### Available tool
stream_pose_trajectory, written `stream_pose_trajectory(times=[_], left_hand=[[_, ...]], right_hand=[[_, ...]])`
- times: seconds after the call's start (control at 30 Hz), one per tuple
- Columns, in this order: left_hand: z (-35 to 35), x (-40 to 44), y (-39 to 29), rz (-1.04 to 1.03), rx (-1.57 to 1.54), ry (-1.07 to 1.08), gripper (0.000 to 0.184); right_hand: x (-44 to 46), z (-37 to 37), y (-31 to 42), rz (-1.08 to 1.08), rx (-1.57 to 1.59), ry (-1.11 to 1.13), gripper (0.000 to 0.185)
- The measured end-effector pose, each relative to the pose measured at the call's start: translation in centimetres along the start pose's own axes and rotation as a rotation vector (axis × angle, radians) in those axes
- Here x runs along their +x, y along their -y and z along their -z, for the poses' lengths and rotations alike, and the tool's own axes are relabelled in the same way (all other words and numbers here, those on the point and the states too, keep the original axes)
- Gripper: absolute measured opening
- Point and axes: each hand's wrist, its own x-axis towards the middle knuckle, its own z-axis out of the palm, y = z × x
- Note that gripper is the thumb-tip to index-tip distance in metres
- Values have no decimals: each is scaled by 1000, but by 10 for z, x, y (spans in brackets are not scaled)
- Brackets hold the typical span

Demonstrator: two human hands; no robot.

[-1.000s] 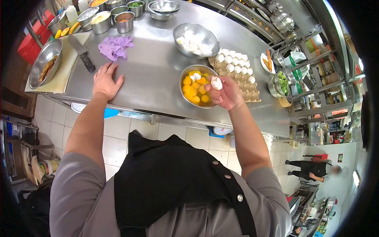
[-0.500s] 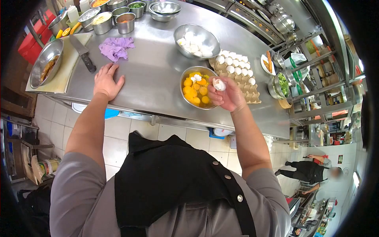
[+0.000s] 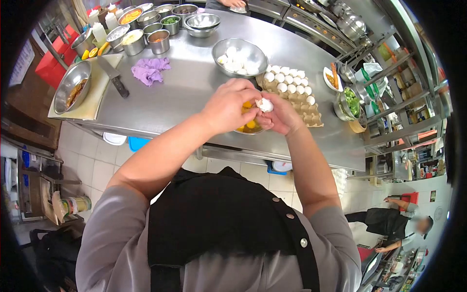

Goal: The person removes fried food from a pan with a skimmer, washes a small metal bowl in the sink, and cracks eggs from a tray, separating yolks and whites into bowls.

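Over a steel bowl of yolks (image 3: 250, 125), my right hand (image 3: 281, 116) holds a cracked white eggshell (image 3: 264, 105) in its fingers. My left hand (image 3: 231, 104) has its fingers bent together at the shell's left side; whether they grip a piece of it is hidden. Both hands cover most of the yolk bowl. Behind them stands a larger steel bowl (image 3: 237, 48) with white shells in it. A cardboard egg tray (image 3: 304, 111) with rows of white eggs lies to the right of my right hand, its near cells without eggs.
A purple cloth (image 3: 150, 71) and a knife (image 3: 115, 78) lie on the left. Beyond are a cutting board (image 3: 99, 92), a bowl of food (image 3: 73, 88) and metal containers (image 3: 159, 43). One person (image 3: 389, 221) stands at right; another's hand (image 3: 233, 4) shows at the counter's far side.
My left hand has left the counter and moved right to the eggshell in my right hand. The view has shifted slightly. A person has appeared at the far side, and the one at right has moved.
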Motion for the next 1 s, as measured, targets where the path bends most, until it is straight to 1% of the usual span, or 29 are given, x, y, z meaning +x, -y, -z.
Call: stream_pose_trajectory(times=[0.1,0.2,0.33,0.4,0.5,0.7,0.77,0.8,0.9,1.0], left_hand=[[-9,11,-6,-7,75,18,16],[-11,15,-9,29,75,63,9],[-9,21,-8,56,-23,107,6],[-8,23,-4,106,-54,140,6],[-4,29,5,171,-5,211,9],[6,48,16,458,-212,408,18],[7,53,20,479,-269,406,19],[7,56,22,492,-297,407,20],[12,78,49,394,-244,352,22],[14,107,78,287,-27,242,24]], right_hand=[[-5,5,0,15,-19,75,36],[-8,11,-2,14,-24,131,37],[-10,16,-1,26,-78,178,37],[-10,17,2,32,-120,145,38],[-13,9,9,19,-157,59,43],[-10,14,13,48,-208,23,52],[-14,14,15,39,-216,-2,54],[-18,14,13,25,-240,-55,55],[-19,13,10,35,-309,-197,56],[-17,16,5,38,-319,-229,56]])
